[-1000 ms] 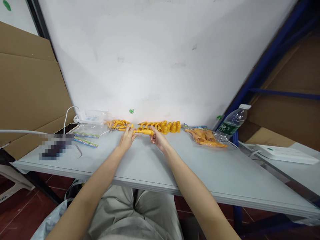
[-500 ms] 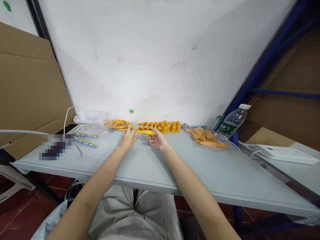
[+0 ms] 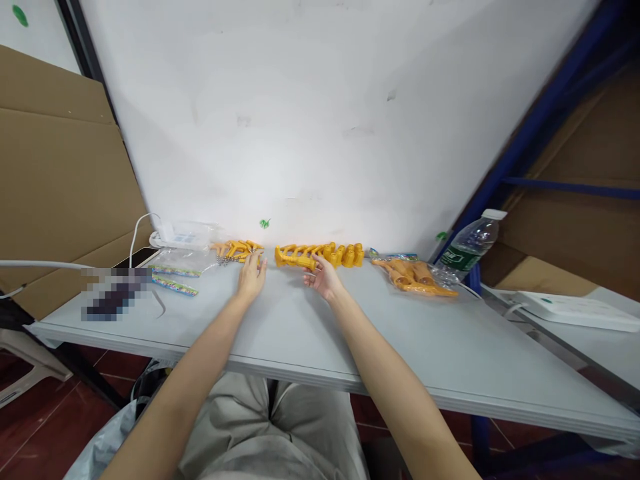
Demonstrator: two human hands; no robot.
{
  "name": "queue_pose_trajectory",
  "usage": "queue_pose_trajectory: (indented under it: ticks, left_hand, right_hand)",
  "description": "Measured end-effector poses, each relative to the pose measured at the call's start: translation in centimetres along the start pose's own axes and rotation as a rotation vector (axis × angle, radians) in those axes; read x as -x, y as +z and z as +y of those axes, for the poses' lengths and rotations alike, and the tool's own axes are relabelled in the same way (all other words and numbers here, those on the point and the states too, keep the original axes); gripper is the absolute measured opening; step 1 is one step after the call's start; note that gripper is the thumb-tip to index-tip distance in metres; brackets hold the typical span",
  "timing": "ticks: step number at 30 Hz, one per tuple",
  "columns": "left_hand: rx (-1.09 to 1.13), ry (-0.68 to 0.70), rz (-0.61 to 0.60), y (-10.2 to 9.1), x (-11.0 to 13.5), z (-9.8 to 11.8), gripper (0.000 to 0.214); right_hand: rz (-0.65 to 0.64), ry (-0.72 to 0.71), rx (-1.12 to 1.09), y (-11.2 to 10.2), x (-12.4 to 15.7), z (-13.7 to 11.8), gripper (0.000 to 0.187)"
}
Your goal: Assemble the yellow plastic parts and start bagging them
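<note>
A row of yellow plastic toy pieces point(image 3: 320, 255) lies along the far edge of the grey table point(image 3: 350, 333), against the white board. My left hand point(image 3: 251, 277) rests flat on the table with fingers stretched out, its fingertips next to a small pile of yellow pieces with chains point(image 3: 235, 251). My right hand point(image 3: 324, 277) is open with fingers spread, just in front of the row and empty.
A clear bag of yellow-orange pieces point(image 3: 415, 275) and a water bottle point(image 3: 467, 248) lie at the right. At the left are colourful strips point(image 3: 175, 278), a plastic bag, a white power strip point(image 3: 183, 235) and a phone. Cardboard leans at both sides.
The yellow piece held between both hands a second ago now lies in the row by the board. Both hands have let go and opened.
</note>
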State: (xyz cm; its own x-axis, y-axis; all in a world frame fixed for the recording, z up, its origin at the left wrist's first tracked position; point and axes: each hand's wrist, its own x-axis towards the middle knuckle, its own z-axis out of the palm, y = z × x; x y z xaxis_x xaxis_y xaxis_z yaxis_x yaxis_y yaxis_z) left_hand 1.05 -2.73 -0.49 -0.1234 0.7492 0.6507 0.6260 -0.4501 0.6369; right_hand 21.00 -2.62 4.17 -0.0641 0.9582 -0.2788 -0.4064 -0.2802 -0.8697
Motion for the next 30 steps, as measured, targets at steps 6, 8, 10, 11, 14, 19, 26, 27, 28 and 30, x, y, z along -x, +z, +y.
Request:
queue_pose_trajectory:
  ticks: [6,8,10,11,14,19,26,27,28,30]
  left_hand:
    - [-0.032,-0.100,0.125,0.5,-0.4,-1.1,0.021]
    - [-0.038,-0.111,0.162,0.6,-0.5,-1.3,0.019]
    - [-0.047,-0.126,0.189,0.6,-0.6,-1.4,0.017]
    - [-0.053,-0.136,0.200,0.6,-0.6,-1.5,0.017]
    - [-0.078,-0.178,0.233,0.6,-0.7,-1.6,0.014]
    - [-0.072,-0.211,0.256,0.5,-0.8,-1.6,0.013]
    - [-0.043,-0.241,0.274,0.7,-0.9,-2.4,0.015]
    - [-0.039,-0.241,0.283,0.8,-1.0,-2.7,0.014]
    - [-0.033,-0.244,0.293,0.9,-1.0,-2.9,0.013]
    - [-0.019,-0.270,0.305,0.9,-1.1,-3.2,0.012]
  right_hand:
    - [0.050,-0.291,0.065,-0.4,-0.4,-0.1,0.022]
    - [0.082,-0.420,0.126,-0.2,-0.9,0.1,0.033]
    - [0.108,-0.532,0.204,0.2,-1.6,0.3,0.044]
    - [0.114,-0.585,0.254,0.5,-2.0,0.4,0.047]
    - [0.119,-0.725,0.448,1.9,-3.4,1.0,0.045]
    - [0.144,-0.838,0.804,4.5,-5.6,2.1,0.036]
    - [0.121,-0.880,1.534,6.8,-7.9,3.4,0.035]
    - [0.107,-0.876,1.609,6.9,-8.2,3.6,0.034]
    - [0.093,-0.870,1.676,6.9,-8.5,3.9,0.033]
    - [0.072,-0.844,1.791,6.7,-9.0,4.4,0.032]
